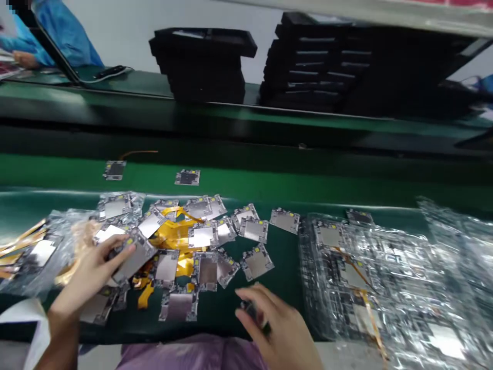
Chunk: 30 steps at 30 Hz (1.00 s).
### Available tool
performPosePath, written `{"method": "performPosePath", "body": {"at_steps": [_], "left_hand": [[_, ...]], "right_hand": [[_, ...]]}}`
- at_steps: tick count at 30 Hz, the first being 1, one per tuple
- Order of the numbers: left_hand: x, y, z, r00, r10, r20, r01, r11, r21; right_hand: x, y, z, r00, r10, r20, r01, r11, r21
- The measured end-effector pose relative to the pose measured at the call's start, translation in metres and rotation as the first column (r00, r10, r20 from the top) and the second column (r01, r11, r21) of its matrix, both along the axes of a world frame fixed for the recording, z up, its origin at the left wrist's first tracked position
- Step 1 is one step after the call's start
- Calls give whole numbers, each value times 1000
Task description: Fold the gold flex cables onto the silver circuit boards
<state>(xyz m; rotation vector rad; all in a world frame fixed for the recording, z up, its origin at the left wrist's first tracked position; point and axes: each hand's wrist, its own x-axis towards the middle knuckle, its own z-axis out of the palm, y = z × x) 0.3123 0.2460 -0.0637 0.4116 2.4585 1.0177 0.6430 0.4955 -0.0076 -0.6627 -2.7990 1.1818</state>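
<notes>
My left hand (pixel 90 270) grips a circuit board (pixel 136 257) with a silver metal shield, thumb on top, at the left of a loose spread of similar boards. Orange flex cables (pixel 173 234) lie among those boards, just beyond the held one. Near the front edge of the bench, my right hand (pixel 279 324) is closed, its fingers curled round something small and dark that I cannot make out. The nearest loose board (pixel 257 262) lies just beyond its fingertips.
Clear plastic trays (pixel 404 272) holding several boards and cables stand at the right. At far left is a plastic bag (pixel 57 246) beside more flex cables. Two boards (pixel 187 177) lie farther back. Stacked black trays (pixel 316 67) stand behind; a co-worker's blue sleeve (pixel 73 36) shows at upper left.
</notes>
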Motion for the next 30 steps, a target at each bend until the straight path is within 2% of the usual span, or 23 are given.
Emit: {"method": "performPosePath", "body": {"at_steps": [2, 4, 10, 14, 17, 20, 25, 28, 30], "left_hand": [[13, -29, -18, 999, 6, 49, -5, 1000, -5], [22, -45, -29, 996, 9, 90, -12, 1000, 25], [12, -62, -38, 996, 28, 88, -37, 995, 93], [6, -65, -39, 992, 54, 113, -69, 989, 132], [11, -62, -35, 989, 64, 131, -83, 986, 142], [20, -58, -31, 983, 77, 165, -106, 980, 171], [31, -39, -25, 977, 40, 211, -85, 974, 208], [26, -23, -24, 986, 3, 169, -32, 985, 168], [18, -12, -22, 995, -25, 94, 17, 996, 82]], "right_hand": [[-50, -1, -5, 994, 73, 80, -77, 996, 47], [-94, -7, -14, 988, 96, 125, -110, 987, 116], [-182, -42, -57, 966, 214, 144, -243, 942, 232], [-244, -47, -73, 984, 180, -8, -162, 904, 397], [-285, -38, -76, 993, 116, -3, -105, 906, 410], [-294, -28, -71, 994, 107, 11, -103, 922, 373], [-256, -12, -60, 999, 15, 29, -22, 958, 287], [-237, 0, -61, 997, -11, 80, -10, 964, 264], [-231, 5, -64, 996, -29, 84, 5, 962, 274]]}}
